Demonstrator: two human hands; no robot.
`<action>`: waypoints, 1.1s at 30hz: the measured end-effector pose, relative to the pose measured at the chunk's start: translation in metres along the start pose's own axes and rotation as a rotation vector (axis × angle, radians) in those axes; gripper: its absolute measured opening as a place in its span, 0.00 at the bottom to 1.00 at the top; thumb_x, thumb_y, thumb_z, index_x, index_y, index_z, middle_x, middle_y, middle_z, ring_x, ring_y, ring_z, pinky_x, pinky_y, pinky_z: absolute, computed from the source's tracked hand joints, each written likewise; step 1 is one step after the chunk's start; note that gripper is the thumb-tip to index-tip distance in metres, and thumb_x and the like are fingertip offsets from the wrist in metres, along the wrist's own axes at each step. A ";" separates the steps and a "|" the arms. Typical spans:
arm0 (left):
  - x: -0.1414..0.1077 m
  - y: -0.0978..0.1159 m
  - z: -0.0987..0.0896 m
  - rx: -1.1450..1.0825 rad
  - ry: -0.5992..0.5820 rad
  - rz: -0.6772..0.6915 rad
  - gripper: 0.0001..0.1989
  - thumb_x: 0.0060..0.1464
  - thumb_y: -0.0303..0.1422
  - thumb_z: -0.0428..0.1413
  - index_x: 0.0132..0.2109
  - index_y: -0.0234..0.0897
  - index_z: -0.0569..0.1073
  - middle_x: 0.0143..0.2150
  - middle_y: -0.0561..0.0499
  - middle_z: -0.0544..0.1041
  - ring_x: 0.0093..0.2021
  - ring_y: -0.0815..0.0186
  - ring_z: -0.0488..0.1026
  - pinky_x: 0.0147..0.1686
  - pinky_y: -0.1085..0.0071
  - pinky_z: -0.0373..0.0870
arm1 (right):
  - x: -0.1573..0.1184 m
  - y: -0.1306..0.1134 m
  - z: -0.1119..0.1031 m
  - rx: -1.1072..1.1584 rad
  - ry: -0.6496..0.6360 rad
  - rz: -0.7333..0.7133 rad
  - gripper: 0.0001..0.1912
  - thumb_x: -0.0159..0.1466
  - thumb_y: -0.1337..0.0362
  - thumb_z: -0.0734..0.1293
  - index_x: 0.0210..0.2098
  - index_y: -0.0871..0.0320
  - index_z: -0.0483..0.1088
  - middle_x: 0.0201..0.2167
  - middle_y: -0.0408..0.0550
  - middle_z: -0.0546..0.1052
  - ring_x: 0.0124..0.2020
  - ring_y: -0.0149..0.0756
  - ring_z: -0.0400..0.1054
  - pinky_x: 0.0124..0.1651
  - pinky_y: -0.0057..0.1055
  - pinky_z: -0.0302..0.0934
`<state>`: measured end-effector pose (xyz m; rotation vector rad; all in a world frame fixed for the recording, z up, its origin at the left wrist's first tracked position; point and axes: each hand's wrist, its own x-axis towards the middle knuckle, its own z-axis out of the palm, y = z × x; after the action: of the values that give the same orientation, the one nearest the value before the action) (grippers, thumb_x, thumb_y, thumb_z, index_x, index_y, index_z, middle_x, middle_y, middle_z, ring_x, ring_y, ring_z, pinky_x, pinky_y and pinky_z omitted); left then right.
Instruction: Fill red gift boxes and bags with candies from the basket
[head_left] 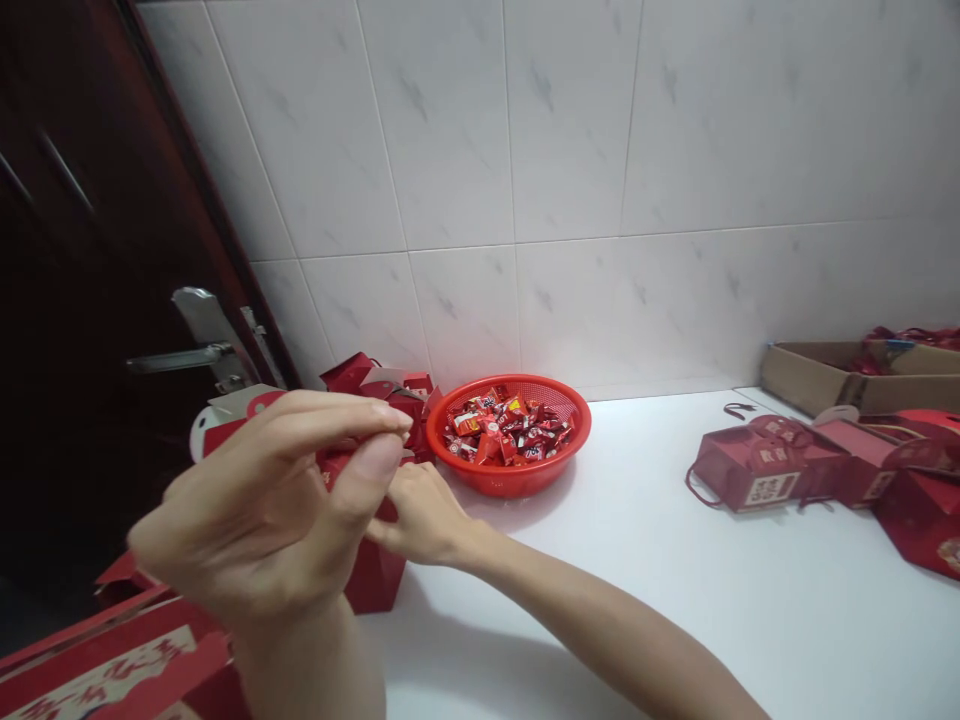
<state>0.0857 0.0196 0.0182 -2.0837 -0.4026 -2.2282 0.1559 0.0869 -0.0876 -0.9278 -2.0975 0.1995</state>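
My left hand (277, 510) is raised close to the camera, thumb and fingertips pinched together; whether anything small is between them I cannot make out. Behind it, my right hand (424, 515) reaches across from the right, with its fingers curled at the upper part of a red gift box (375, 580). The left hand covers much of this box and some of the right fingertips. Just beyond the right hand stands a red plastic basket (510, 483) holding many small wrapped candies (506, 425).
More red boxes (349, 375) cluster behind my hands, and a large red carton (120, 660) is at lower left. On the right, red gift boxes (772, 460) lie on the white table (637, 590) before a cardboard box (810, 375). A dark door (90, 250) and tiled wall stand behind.
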 end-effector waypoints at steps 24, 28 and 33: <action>-0.022 -0.049 0.058 0.021 -1.420 -0.534 0.12 0.59 0.40 0.49 0.35 0.37 0.71 0.30 0.52 0.74 0.30 0.65 0.69 0.28 0.73 0.60 | -0.115 -0.007 -0.059 -0.582 0.419 -0.074 0.08 0.67 0.72 0.60 0.31 0.58 0.66 0.27 0.49 0.72 0.26 0.35 0.65 0.28 0.29 0.60; -0.023 -0.059 0.063 0.010 -1.409 -0.477 0.13 0.60 0.38 0.48 0.37 0.37 0.75 0.31 0.51 0.75 0.31 0.64 0.69 0.30 0.72 0.61 | -0.114 -0.005 -0.061 -0.541 0.339 -0.062 0.07 0.65 0.70 0.59 0.38 0.61 0.69 0.33 0.54 0.74 0.31 0.40 0.68 0.31 0.33 0.64; -0.024 -0.080 0.069 -0.025 -1.324 -0.546 0.15 0.59 0.39 0.50 0.41 0.36 0.78 0.37 0.49 0.80 0.35 0.63 0.73 0.33 0.72 0.64 | -0.113 0.000 -0.062 -0.511 0.302 -0.045 0.10 0.63 0.73 0.58 0.40 0.62 0.69 0.39 0.59 0.75 0.34 0.42 0.69 0.31 0.35 0.66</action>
<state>0.1364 0.1096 -0.0141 -3.4380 -1.0467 -0.5428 0.2469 0.0002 -0.1171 -1.1212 -1.9098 -0.4945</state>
